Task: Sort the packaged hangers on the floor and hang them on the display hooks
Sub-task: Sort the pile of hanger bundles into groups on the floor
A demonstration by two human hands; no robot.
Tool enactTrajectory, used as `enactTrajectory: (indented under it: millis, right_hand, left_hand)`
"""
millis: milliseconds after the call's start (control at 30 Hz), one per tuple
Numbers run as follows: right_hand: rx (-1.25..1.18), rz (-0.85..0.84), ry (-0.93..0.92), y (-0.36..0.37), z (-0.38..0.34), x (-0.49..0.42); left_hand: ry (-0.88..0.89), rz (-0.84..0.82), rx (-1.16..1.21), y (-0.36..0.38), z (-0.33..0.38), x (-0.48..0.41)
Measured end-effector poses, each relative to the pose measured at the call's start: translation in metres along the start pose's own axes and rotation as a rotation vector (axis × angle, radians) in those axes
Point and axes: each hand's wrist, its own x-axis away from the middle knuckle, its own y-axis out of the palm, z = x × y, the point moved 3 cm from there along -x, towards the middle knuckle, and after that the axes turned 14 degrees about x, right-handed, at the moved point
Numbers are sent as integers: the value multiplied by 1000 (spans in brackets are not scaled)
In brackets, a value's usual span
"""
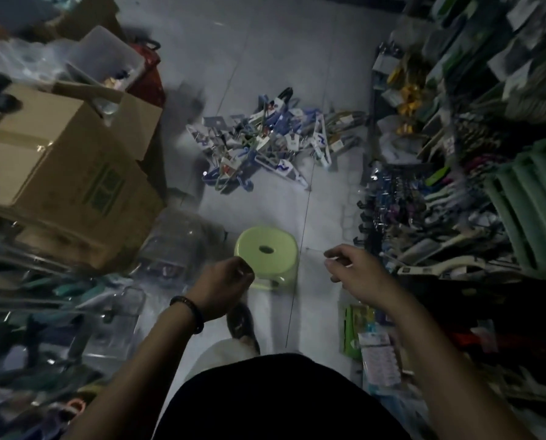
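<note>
That stool (265,252) is lime green, hanger pile (265,144) mostly blue and white, cardboard box (59,147) brown with a green print, floor (281,58) pale grey.

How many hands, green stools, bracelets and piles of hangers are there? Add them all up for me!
Hands: 2, the left hand and the right hand
Green stool: 1
Bracelet: 1, on the left wrist
Pile of hangers: 1, on the floor
Total: 5
</note>
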Motion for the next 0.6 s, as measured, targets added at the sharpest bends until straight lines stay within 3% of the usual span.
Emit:
enactTrajectory:
  millis: [300,600]
  right_hand:
    - [-27,47,40,-44,-63,-102]
    - [207,-67,-51,-100,-74,-251]
  left_hand:
    - [67,-31,-136,-95,42,-116]
    - [-27,4,-230,-114,111,-247]
